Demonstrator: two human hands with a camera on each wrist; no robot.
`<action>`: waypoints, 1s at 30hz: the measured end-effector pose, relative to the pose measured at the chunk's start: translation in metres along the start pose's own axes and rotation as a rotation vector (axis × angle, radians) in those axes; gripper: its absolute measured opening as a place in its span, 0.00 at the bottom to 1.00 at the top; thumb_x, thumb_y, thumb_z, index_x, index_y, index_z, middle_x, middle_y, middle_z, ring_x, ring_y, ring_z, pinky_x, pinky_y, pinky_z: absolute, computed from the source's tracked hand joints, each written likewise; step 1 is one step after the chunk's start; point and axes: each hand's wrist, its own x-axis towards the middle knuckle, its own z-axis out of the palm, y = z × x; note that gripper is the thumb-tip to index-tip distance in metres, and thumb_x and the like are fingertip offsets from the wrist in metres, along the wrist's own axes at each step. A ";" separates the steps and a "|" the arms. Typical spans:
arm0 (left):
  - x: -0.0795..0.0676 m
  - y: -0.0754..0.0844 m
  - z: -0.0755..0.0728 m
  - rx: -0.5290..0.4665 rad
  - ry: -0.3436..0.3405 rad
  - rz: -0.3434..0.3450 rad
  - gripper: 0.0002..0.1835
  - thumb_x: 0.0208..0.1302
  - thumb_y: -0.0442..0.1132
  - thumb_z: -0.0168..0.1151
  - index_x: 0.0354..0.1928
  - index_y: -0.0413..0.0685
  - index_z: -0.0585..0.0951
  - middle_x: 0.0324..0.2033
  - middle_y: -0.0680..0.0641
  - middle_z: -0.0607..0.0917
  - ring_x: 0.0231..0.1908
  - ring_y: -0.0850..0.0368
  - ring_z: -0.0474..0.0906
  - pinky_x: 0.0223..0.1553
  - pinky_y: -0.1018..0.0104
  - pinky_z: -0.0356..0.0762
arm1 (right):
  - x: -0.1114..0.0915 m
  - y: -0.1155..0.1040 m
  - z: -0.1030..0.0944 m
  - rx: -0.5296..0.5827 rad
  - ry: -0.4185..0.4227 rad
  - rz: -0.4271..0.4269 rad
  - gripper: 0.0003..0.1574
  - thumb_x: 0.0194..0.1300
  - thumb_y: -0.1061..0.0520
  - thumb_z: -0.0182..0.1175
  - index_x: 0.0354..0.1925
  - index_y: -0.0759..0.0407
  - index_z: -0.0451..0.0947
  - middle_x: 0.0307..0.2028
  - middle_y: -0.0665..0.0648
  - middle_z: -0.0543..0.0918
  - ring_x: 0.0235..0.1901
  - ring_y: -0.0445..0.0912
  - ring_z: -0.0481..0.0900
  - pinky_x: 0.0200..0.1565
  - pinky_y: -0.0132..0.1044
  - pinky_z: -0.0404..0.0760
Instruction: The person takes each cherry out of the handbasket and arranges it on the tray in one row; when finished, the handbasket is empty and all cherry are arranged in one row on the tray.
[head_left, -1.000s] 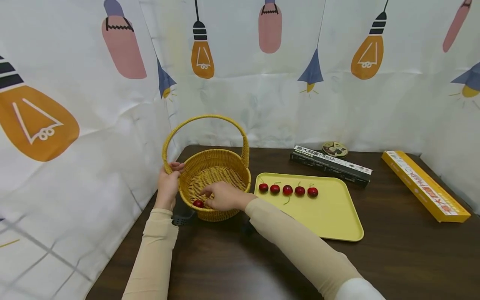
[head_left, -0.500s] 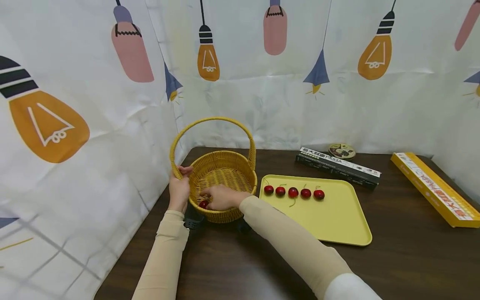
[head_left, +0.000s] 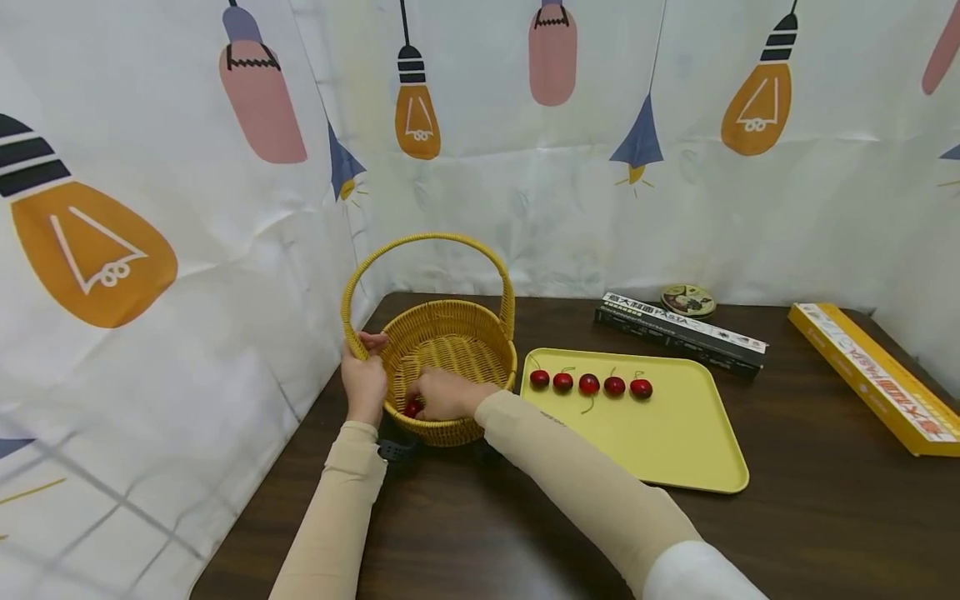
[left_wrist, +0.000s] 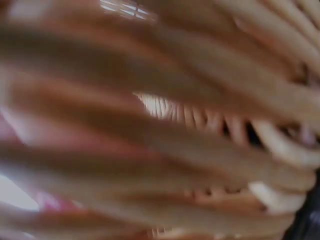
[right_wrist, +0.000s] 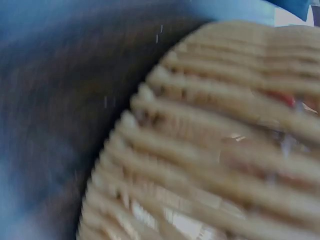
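A yellow wicker basket with a tall hoop handle stands on the dark table. My left hand grips it at the left foot of the handle, thumb near the rim. Inside the basket, low at the front left, my right hand has its fingers bent on a dark red cherry, which they partly cover. Blurred basket weave fills the left wrist view. The right wrist view shows the basket's outer wall up close, a bit of red showing through the gaps.
Right of the basket lies a yellow tray with a row of several stemmed cherries along its back. Behind it are a black pasta box and a round patterned tin. A yellow pasta box lies far right.
The whole scene has shifted right in the head view. My right fingers have moved left against the cherry in the basket and now cover more of it. My left hand keeps its grip.
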 end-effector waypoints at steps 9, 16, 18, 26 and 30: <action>0.003 0.000 0.001 0.006 0.003 -0.008 0.18 0.64 0.18 0.40 0.47 0.47 0.66 0.45 0.47 0.77 0.55 0.51 0.73 0.64 0.61 0.63 | -0.035 0.018 -0.033 0.048 0.152 0.033 0.19 0.66 0.49 0.61 0.54 0.49 0.79 0.39 0.46 0.79 0.34 0.40 0.74 0.38 0.31 0.74; 0.003 0.000 -0.002 0.031 0.003 -0.022 0.17 0.66 0.19 0.40 0.48 0.49 0.67 0.44 0.50 0.77 0.55 0.51 0.73 0.64 0.60 0.62 | -0.070 0.034 -0.042 0.157 0.227 0.013 0.22 0.64 0.54 0.64 0.57 0.46 0.78 0.44 0.46 0.83 0.36 0.38 0.78 0.41 0.32 0.76; 0.003 0.000 -0.003 0.027 0.010 -0.021 0.17 0.66 0.19 0.40 0.47 0.49 0.67 0.44 0.50 0.77 0.55 0.51 0.73 0.64 0.60 0.62 | -0.079 0.037 -0.043 0.163 0.261 0.008 0.23 0.64 0.54 0.65 0.57 0.48 0.78 0.47 0.47 0.82 0.40 0.40 0.79 0.43 0.33 0.76; 0.004 -0.002 -0.002 0.015 0.026 -0.026 0.19 0.65 0.19 0.40 0.47 0.52 0.67 0.44 0.52 0.77 0.57 0.53 0.71 0.63 0.62 0.62 | -0.122 0.055 -0.050 0.252 0.432 0.013 0.23 0.63 0.59 0.65 0.57 0.54 0.77 0.50 0.50 0.78 0.40 0.44 0.78 0.39 0.32 0.78; 0.004 -0.003 0.000 0.006 0.023 -0.029 0.20 0.64 0.19 0.40 0.47 0.53 0.67 0.44 0.52 0.77 0.57 0.53 0.71 0.63 0.63 0.61 | -0.145 0.070 -0.052 0.269 0.500 0.032 0.24 0.62 0.61 0.66 0.57 0.56 0.77 0.48 0.49 0.79 0.40 0.42 0.79 0.38 0.36 0.81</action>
